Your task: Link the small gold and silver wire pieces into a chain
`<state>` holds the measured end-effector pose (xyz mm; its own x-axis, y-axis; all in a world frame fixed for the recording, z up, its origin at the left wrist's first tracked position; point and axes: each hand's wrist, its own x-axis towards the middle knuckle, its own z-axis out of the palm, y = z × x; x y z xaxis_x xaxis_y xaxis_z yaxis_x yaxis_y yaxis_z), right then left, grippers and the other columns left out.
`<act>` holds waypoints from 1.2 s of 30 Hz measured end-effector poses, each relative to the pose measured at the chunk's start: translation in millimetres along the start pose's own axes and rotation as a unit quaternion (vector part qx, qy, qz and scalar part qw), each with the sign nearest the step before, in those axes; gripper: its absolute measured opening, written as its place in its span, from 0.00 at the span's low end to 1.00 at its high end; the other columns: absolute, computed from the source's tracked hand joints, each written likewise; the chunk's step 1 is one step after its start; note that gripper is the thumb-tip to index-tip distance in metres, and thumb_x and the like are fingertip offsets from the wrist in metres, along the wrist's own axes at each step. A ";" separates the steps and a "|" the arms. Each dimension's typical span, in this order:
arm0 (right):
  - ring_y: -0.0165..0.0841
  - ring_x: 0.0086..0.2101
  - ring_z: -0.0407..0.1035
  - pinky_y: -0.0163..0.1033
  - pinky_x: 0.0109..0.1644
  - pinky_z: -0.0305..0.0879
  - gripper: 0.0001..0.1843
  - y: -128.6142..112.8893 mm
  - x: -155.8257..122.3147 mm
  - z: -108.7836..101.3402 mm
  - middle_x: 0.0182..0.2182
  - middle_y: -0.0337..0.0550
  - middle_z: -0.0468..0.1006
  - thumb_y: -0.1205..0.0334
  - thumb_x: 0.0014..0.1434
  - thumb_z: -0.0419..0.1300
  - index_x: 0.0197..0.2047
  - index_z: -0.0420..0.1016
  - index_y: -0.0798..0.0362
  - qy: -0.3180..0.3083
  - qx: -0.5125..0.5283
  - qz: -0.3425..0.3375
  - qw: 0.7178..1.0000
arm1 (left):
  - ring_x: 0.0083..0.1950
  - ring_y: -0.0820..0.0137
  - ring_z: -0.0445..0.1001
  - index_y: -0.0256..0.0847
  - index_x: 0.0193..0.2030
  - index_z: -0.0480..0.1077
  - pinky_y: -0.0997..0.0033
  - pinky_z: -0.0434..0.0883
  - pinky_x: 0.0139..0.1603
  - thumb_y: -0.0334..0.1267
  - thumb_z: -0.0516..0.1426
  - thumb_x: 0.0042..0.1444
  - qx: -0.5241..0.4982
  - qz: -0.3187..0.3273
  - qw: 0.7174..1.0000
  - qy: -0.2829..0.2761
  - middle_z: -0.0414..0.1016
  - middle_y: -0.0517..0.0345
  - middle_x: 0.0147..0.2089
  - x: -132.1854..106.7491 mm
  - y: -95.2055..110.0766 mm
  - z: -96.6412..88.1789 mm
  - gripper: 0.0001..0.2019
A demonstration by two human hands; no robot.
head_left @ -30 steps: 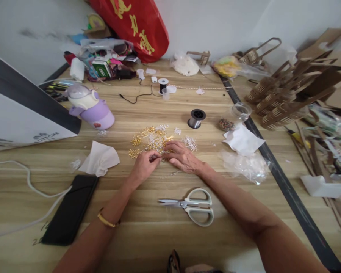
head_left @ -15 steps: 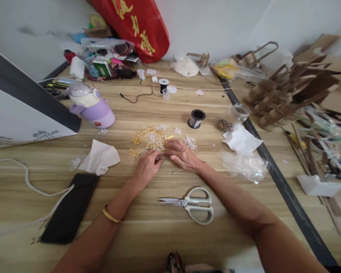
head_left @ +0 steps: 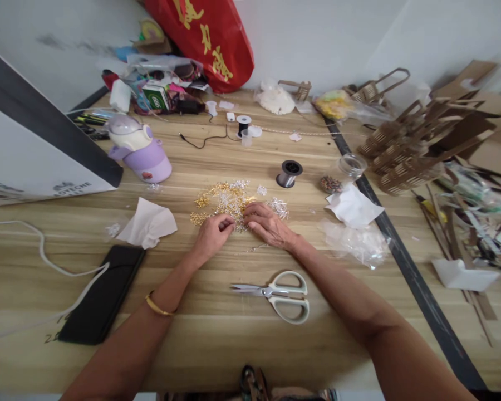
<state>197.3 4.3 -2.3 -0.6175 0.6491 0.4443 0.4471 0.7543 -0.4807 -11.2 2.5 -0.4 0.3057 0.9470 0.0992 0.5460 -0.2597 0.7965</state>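
A pile of small gold and silver metal jewelry findings (head_left: 223, 197) lies on the wooden table. My left hand (head_left: 212, 236) is at the near left edge of the pile, thumb and forefinger pinched together; whatever is between them is too small to name. My right hand (head_left: 269, 225) rests on the right side of the pile, fingers bent and spread over the pieces, with the tips partly hidden among them. Just below the hands lies a thin silver chain (head_left: 250, 250). Nearer to me, scissors (head_left: 271, 292) with pale handles lie with blades pointing left.
Behind the pile stands a spool of wire (head_left: 289, 174). To the right are a clear jar of beads (head_left: 344, 171), white paper (head_left: 354, 206) and plastic bags (head_left: 357, 245). On the left are a purple bottle (head_left: 146, 159), a crumpled tissue (head_left: 148, 223) and a black phone-like slab (head_left: 102, 295) with a white cable.
My left hand has drawn slightly left, away from the right hand, and its fingers are pinched. The right hand stays on the pile. The camera view has shifted a little.
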 end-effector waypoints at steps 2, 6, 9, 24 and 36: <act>0.39 0.52 0.61 0.54 0.59 0.60 0.17 0.1 0.7 -0.2 0.45 0.52 0.72 0.58 0.68 0.45 0.44 0.73 0.56 0.008 0.005 -0.004 1.000 | 0.29 0.72 0.72 0.38 0.31 0.72 0.75 0.68 0.32 0.37 0.57 0.53 -0.024 -0.006 1.000 0.004 0.76 0.58 0.28 -0.1 -1.1 -0.1 0.06; 0.40 0.52 0.62 0.53 0.58 0.62 0.12 3.4 0.4 1.9 0.45 0.52 0.72 0.59 0.65 0.51 0.45 0.72 0.55 0.016 0.009 -0.029 0.999 | 0.30 0.71 0.73 0.38 0.31 0.73 0.74 0.69 0.34 0.38 0.57 0.52 -0.047 0.000 0.999 0.001 0.77 0.58 0.29 -0.2 -3.1 -0.1 0.06; 0.40 0.52 0.63 0.53 0.58 0.62 0.11 6.5 -0.7 4.6 0.45 0.52 0.72 0.60 0.63 0.54 0.46 0.72 0.55 0.024 0.007 -0.040 0.999 | 0.31 0.71 0.74 0.37 0.32 0.73 0.74 0.69 0.35 0.37 0.57 0.52 -0.054 0.005 0.999 -0.006 0.77 0.57 0.30 -0.2 -3.9 -0.1 0.06; 0.34 0.36 0.71 0.42 0.41 0.69 0.09 -5.3 -3.5 -6.8 0.33 0.47 0.76 0.61 0.63 0.53 0.39 0.71 0.55 0.168 0.058 0.056 0.982 | 0.33 0.70 0.73 0.39 0.32 0.74 0.72 0.68 0.38 0.30 0.56 0.53 0.090 0.083 0.991 -0.045 0.77 0.57 0.32 2.8 26.2 5.9 0.05; 0.29 0.30 0.68 0.37 0.35 0.67 0.14 -65.9 16.8 -45.3 0.32 0.42 0.74 0.54 0.66 0.51 0.45 0.71 0.53 0.150 -0.012 0.035 0.988 | 0.42 0.63 0.71 0.37 0.43 0.70 0.64 0.65 0.44 0.27 0.52 0.55 0.056 0.130 0.980 -0.136 0.73 0.50 0.38 7.2 56.8 35.5 0.10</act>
<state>186.8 -30.1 71.1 -0.3669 0.6973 0.6158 0.4999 0.7060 -0.5015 49.7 -12.2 24.4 0.6350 0.7639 0.1150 0.4990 -0.5193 0.6938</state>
